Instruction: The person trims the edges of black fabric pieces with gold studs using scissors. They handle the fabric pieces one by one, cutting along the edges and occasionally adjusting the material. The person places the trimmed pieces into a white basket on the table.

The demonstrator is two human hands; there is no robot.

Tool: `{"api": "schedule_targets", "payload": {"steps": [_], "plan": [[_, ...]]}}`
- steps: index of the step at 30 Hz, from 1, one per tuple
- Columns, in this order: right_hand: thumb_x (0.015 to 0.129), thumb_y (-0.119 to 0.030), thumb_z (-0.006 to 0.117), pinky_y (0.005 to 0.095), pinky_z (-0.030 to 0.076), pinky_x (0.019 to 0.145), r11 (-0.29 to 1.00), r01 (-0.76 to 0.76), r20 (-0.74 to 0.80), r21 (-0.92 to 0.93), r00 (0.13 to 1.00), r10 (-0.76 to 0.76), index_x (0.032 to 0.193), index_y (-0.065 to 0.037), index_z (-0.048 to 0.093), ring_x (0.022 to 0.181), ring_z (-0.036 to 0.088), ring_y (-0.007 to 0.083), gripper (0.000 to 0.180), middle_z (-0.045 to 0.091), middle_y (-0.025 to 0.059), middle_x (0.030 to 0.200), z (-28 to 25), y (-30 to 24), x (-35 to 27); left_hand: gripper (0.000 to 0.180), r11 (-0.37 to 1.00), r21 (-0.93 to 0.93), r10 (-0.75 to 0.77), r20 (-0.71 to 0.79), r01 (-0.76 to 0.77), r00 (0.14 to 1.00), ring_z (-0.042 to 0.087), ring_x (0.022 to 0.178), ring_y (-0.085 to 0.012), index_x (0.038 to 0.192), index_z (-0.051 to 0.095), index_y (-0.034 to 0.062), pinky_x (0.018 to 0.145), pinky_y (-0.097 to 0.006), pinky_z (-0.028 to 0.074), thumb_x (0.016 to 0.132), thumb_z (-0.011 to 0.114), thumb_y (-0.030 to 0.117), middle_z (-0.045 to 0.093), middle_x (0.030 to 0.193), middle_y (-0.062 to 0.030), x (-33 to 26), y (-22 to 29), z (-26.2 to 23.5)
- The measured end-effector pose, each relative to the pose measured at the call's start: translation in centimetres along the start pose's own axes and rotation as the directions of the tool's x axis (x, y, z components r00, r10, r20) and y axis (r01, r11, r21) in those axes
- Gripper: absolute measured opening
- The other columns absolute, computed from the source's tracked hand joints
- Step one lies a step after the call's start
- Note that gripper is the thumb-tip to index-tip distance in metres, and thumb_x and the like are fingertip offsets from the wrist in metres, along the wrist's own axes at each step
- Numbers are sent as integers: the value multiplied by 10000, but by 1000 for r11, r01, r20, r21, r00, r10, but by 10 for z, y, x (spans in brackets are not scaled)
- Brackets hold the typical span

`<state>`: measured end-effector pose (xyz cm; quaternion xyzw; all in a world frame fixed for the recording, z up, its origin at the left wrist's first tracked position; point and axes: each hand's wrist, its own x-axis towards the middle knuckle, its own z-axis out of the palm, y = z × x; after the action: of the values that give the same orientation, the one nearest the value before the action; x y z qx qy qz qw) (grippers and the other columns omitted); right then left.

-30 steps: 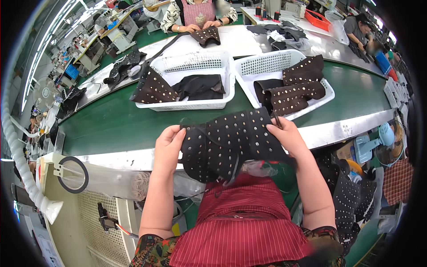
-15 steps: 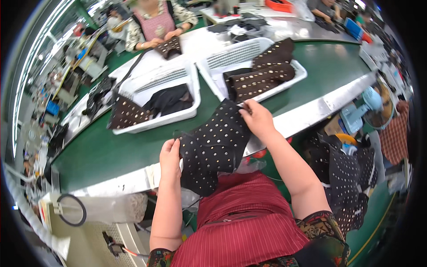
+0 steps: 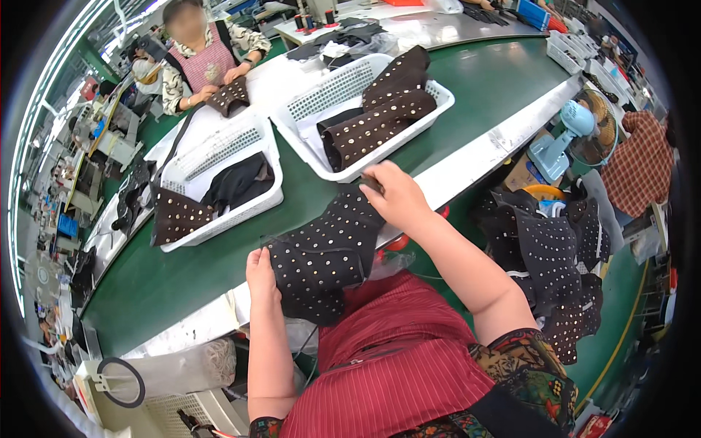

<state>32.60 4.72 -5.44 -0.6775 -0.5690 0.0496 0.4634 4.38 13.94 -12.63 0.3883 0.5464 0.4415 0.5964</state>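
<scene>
Head view: I hold a dark studded piece (image 3: 325, 255) stretched between my two hands at the near edge of the green desk (image 3: 161, 281). My left hand (image 3: 261, 276) pinches its lower left edge, fingers closed on the fabric and thumb on top. My right hand (image 3: 396, 196) is curled shut around the upper right corner, just beside the rim of the near basket (image 3: 409, 139). The piece hangs partly over the desk's pale edge and partly over my red apron (image 3: 394, 358).

It sags and folds between my grips, so I judge it soft and limp, likely leather or cloth, made a little heavier by the rows of metal studs. The studs give a bumpy surface that should not slip easily, and nothing about it looks fragile. I judge the edges and corners the best places to take it: held in the middle it would droop on both sides, and one hand alone would let it fold over itself.

The near basket holds brown studded pieces (image 3: 376, 120) heaped against its far wall. A second basket (image 3: 219, 164) to the left holds dark fabric, with another brown studded piece draped over its front rim. More dark studded pieces (image 3: 562, 255) hang at my right, below a small blue fan (image 3: 562, 142). Across the desk another person's hands (image 3: 223, 84) work a similar piece.
</scene>
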Motion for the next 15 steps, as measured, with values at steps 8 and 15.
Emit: {"api": "schedule_targets", "payload": {"steps": [8,15], "plan": [[775,-100,639,373,482,644,995,-66,243,71,969,47,925,-68,579,752,602,286,164,587,96,816,2,-7,-96,164,998,7,-57,12,57,998,605,786,-141,1009,547,-7,705,-265,502,939,487,129,626,903,-79,2,-2,-8],[789,-132,661,292,445,586,935,-330,237,132,926,294,888,-47,586,623,534,172,150,559,73,730,12,24,-151,304,993,113,-18,-5,19,1000,585,916,-177,1129,554,-44,802,-301,464,924,515,177,624,1012,-114,3,-6,-8]]}}
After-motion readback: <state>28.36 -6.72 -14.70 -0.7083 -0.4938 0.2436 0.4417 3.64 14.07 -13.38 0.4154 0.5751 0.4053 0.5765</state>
